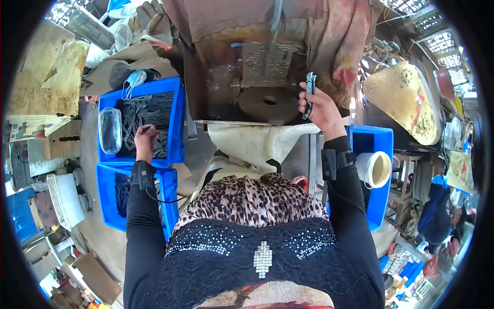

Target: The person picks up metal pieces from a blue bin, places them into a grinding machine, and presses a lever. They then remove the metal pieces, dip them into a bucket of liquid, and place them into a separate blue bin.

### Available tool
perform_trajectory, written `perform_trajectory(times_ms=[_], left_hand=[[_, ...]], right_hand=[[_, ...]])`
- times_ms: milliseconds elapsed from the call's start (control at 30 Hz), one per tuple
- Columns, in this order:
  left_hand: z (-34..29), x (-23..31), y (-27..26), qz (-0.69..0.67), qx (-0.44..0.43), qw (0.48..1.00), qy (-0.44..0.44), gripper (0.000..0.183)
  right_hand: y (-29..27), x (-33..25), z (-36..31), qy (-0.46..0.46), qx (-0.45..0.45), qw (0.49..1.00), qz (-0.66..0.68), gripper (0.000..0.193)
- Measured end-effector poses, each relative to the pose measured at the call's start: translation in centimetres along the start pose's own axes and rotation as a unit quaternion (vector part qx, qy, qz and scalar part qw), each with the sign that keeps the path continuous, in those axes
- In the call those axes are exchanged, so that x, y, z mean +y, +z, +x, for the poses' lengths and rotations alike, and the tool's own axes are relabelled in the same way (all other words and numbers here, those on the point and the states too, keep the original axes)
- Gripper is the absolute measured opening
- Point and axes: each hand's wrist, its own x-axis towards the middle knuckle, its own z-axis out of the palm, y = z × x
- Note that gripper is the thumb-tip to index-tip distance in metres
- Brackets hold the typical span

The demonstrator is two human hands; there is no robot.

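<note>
My right hand [324,110] is closed round a dark, narrow metal tool [310,95] with a shiny upper end, held upright at the right of the machine opening. Its exact kind is hard to tell. Over a blue bin [180,118] on the left, my left hand [145,143] has its fingers curled together; whatever they may hold is too small to make out. Dark flat metal strips [146,110] lie in a loose heap in that bin, just beyond and beside the left hand. A round grinding wheel [269,103] lies inside the wet metal housing [216,92] ahead of me.
A clear plastic container [109,130] sits at the first bin's left side. A second blue bin [107,198] with dark strips stands nearer. On the right, a white bucket [373,170] rests in another blue bin [388,206]. Cloth [334,46] hangs over the housing.
</note>
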Motion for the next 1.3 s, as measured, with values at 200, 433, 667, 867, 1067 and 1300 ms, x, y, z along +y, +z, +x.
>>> perform_trajectory(times_ms=[200, 433, 667, 867, 1067, 1300], left_hand=[[1.8, -2.5, -3.0, 0.427, -0.02, 0.897, 0.113, 0.011], [-0.5, -1.9, -2.9, 0.647, -0.03, 0.717, 0.256, 0.016], [-1.8, 4.8, -2.0, 0.239, 0.013, 0.97, -0.033, 0.031], [-5.8, 11.4, 9.3, 0.228, -0.07, 0.953, 0.189, 0.039], [-7.7, 11.2, 19.8, 0.297, -0.204, 0.875, 0.324, 0.03], [-3.7, 7.0, 22.6, 0.397, -0.196, 0.77, 0.46, 0.027]], right_hand=[[0.1, 0.7, -0.2, -0.032, -0.029, 0.999, -0.032, 0.033], [1.2, 1.6, -0.3, -0.078, 0.003, 0.993, -0.084, 0.024], [0.2, 2.6, 1.6, -0.084, 0.014, 0.987, -0.139, 0.019], [1.6, 3.5, 2.8, -0.102, 0.049, 0.957, -0.265, 0.009], [2.7, 4.7, 3.0, -0.14, 0.104, 0.933, -0.315, 0.007], [4.4, 4.4, 2.9, -0.136, 0.107, 0.884, -0.434, 0.006]])
